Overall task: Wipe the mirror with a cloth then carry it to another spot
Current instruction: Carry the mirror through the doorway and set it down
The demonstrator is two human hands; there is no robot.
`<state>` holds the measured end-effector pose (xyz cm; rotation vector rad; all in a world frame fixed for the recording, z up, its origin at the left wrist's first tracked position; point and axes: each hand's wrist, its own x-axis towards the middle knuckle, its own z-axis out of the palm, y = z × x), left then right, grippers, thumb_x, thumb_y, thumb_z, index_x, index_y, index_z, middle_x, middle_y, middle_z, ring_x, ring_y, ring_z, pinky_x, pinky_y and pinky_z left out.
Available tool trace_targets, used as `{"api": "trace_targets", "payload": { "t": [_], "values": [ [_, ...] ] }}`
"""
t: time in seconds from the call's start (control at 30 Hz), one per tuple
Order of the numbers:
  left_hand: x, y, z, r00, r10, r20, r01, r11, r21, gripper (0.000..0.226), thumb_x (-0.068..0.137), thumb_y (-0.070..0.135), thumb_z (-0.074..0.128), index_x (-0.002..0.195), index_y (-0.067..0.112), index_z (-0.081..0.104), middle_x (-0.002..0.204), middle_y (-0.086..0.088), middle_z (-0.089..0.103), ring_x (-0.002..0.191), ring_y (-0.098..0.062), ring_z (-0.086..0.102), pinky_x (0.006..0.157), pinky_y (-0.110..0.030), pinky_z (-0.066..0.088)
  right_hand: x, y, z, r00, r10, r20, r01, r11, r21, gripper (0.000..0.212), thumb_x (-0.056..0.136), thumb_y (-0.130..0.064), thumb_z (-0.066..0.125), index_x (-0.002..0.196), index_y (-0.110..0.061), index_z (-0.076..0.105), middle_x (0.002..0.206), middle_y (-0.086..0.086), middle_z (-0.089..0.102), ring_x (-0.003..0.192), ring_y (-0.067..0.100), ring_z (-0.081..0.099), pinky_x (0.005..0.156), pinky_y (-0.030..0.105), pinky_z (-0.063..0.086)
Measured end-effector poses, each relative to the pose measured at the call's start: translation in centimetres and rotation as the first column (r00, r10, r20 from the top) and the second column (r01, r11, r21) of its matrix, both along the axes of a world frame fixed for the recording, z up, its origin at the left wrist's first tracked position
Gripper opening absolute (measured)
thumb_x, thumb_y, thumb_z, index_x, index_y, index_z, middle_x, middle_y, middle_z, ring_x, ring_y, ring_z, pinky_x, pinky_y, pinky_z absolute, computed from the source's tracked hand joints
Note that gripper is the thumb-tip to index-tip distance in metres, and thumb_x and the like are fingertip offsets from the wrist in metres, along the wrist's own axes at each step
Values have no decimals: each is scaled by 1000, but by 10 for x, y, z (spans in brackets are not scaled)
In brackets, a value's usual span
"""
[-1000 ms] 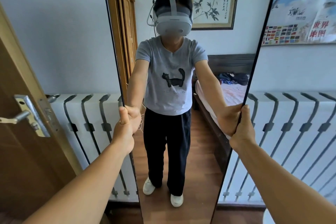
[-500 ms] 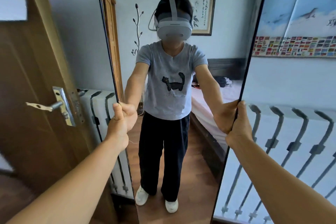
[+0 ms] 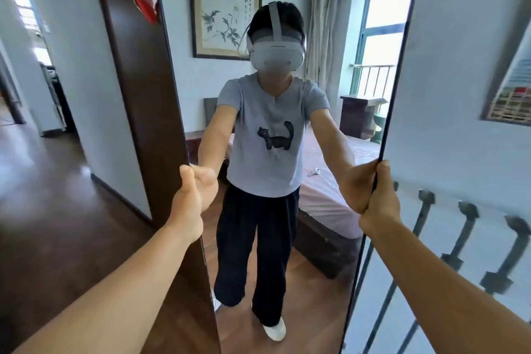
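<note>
Both arms extend forward, nearly straight, forearms bare and converging slightly toward the hands. Left hand [image 3: 193,198]: closed in a grip at the mirror's [image 3: 330,238] left edge, thumb upright along the front, fingers wrapped behind and out of sight. Right hand [image 3: 380,201]: closed on the right edge at roughly the same height, thumb pointing up along it, fingers curled behind. Wrists straight, hands well apart.

We see the mirror [image 3: 316,23] as smooth, glossy glass with a thin dark edge, and the floor [image 3: 51,195] as polished dark wood that gleams. The door [image 3: 138,80] is dark brown wood with a slight sheen. The wall [image 3: 459,52] looks matt and painted, with dark metal brackets [image 3: 465,210] across a white radiator.
</note>
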<state>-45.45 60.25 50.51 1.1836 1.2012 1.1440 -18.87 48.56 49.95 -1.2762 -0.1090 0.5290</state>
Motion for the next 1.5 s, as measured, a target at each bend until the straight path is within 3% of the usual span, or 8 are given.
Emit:
{"api": "trace_targets", "payload": {
  "t": [0.23, 0.5, 0.63, 0.87, 1.2, 1.3, 1.37, 1.5],
  "values": [
    [-110, 19, 5, 956, 255, 145, -256, 967, -15, 75, 93, 57, 21, 143, 1, 28, 152, -15, 29, 141, -24, 25, 112, -33, 20, -108, 66, 13, 970, 232, -74, -227, 972, 62, 72, 77, -68, 54, 131, -20, 51, 135, -1, 52, 115, 17, 49, 84, 31, 38],
    [-274, 28, 6, 898, 412, 154, -417, 909, 1, 71, 93, 58, 23, 138, 5, 38, 135, -6, 44, 131, -19, 36, 106, -28, 21, -259, 127, 9, 880, 473, -43, -466, 877, 115, 77, 69, -73, 56, 127, -23, 54, 133, -7, 52, 118, 15, 50, 103, 38, 39],
    [-354, 17, 13, 888, 433, 155, -452, 884, 116, 49, 97, 47, 21, 107, 13, 55, 111, -1, 55, 103, -9, 48, 102, -27, 30, -342, 154, 10, 852, 522, -35, -514, 848, 128, 74, 72, -70, 58, 125, -19, 56, 133, -5, 53, 119, 15, 49, 104, 35, 37],
    [-491, 16, 15, 793, 596, 127, -607, 791, 75, 61, 94, 54, 20, 129, 13, 48, 125, -2, 51, 111, -15, 44, 91, -26, 31, -477, 191, 6, 794, 604, -66, -595, 795, 119, 79, 71, -70, 58, 129, -17, 52, 131, -4, 52, 121, 17, 47, 107, 40, 35],
    [-654, 12, 16, 495, 829, 260, -850, 524, -52, 64, 89, 62, 33, 127, 14, 52, 111, 1, 50, 108, -14, 44, 91, -26, 29, -662, 241, 5, 591, 804, -63, -785, 592, 182, 66, 68, -66, 62, 118, -23, 58, 118, -6, 56, 105, 14, 53, 93, 37, 42],
    [-705, 19, 13, 381, 878, 289, -900, 424, -99, 69, 87, 65, 34, 124, 10, 55, 115, -3, 55, 103, -12, 44, 89, -24, 28, -720, 264, 5, 420, 904, -78, -863, 425, 273, 43, 75, -60, 61, 100, -25, 60, 118, -5, 57, 112, 16, 54, 102, 45, 40],
    [-733, 26, 12, 317, 905, 284, -926, 360, -112, 71, 87, 65, 31, 122, 7, 55, 122, -7, 56, 105, -14, 46, 87, -22, 27, -753, 282, 4, 359, 929, -90, -883, 369, 289, 29, 84, -54, 54, 94, -27, 60, 113, -8, 60, 103, 10, 57, 89, 38, 48],
    [-776, 37, 9, 291, 907, 305, -947, 319, -46, 60, 87, 64, 34, 116, 17, 57, 117, -1, 56, 104, -9, 45, 90, -22, 29, -809, 315, 4, 291, 953, -91, -907, 304, 291, 42, 82, -59, 54, 102, -22, 62, 111, -6, 62, 83, 4, 59, 56, 21, 42]
  ]
}}
